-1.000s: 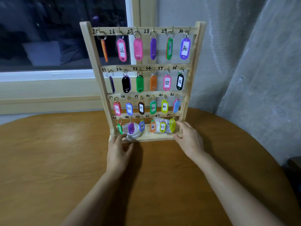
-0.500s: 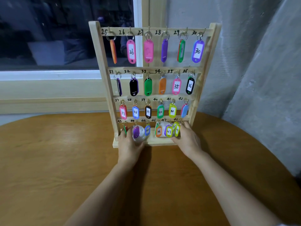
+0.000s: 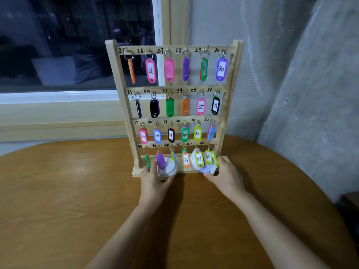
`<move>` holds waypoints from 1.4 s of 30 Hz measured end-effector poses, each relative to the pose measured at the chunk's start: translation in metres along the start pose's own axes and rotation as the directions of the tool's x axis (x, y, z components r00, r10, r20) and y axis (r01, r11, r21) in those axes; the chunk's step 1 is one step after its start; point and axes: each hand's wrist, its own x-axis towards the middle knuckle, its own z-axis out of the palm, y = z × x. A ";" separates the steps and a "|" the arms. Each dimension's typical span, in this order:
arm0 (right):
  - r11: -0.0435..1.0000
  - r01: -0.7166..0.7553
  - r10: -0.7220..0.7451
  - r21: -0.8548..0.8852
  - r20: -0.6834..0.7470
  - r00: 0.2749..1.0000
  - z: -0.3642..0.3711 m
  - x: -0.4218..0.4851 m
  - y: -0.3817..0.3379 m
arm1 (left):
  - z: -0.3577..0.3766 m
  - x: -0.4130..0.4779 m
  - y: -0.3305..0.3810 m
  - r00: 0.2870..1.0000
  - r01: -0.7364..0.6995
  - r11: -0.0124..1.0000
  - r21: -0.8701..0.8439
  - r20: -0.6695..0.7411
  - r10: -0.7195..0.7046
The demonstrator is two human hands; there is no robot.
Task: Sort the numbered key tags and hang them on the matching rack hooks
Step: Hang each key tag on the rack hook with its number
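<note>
A wooden key rack (image 3: 121, 98) stands on the table, its hooks numbered 25 to 48 in four rows. Coloured key tags hang on all rows, among them the tag marked 30 (image 3: 221, 69), the tag marked 35 (image 3: 200, 106) and the tag marked 46 (image 3: 186, 159). My left hand (image 3: 154, 183) grips a round white lid (image 3: 168, 167) at the rack's bottom left, behind a purple tag (image 3: 160, 160). My right hand (image 3: 226, 176) holds a white printed cup-like object (image 3: 206, 168) at the bottom right, behind the tag marked 47 (image 3: 199, 159) and the tag marked 48 (image 3: 208, 157).
The round wooden table (image 3: 58, 200) extends left and toward me. A window (image 3: 68, 41) and its sill lie behind the rack. A grey wall (image 3: 310, 94) stands close on the right, and a dark object (image 3: 351, 202) sits past the table's right edge.
Both hands moved from the rack's base into its bottom row. The left closed round the white lid, the right round the white object. The view shifted closer.
</note>
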 end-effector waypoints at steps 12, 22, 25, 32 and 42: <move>0.856 -0.278 0.184 0.436 0.246 0.952 -0.042 -0.078 0.050 | 0.019 -0.068 0.033 0.991 0.049 0.995 -0.082 0.130 -0.038; 0.792 -0.329 0.411 0.514 -0.051 0.910 -0.076 -0.141 0.131 | 0.121 -0.077 0.115 0.913 -0.143 0.985 -0.097 0.372 0.169; 0.823 -0.385 0.462 0.418 -0.096 0.882 -0.084 -0.148 0.151 | 0.155 -0.077 0.137 0.880 -0.212 0.973 -0.096 0.414 0.233; 0.891 -0.402 0.436 0.209 -0.152 0.887 -0.086 -0.142 0.166 | 0.197 -0.071 0.162 0.856 -0.322 0.945 -0.057 0.409 0.316; 0.896 -0.415 0.439 0.156 -0.179 0.881 -0.080 -0.132 0.171 | 0.201 -0.069 0.161 0.843 -0.339 0.940 -0.036 0.432 0.321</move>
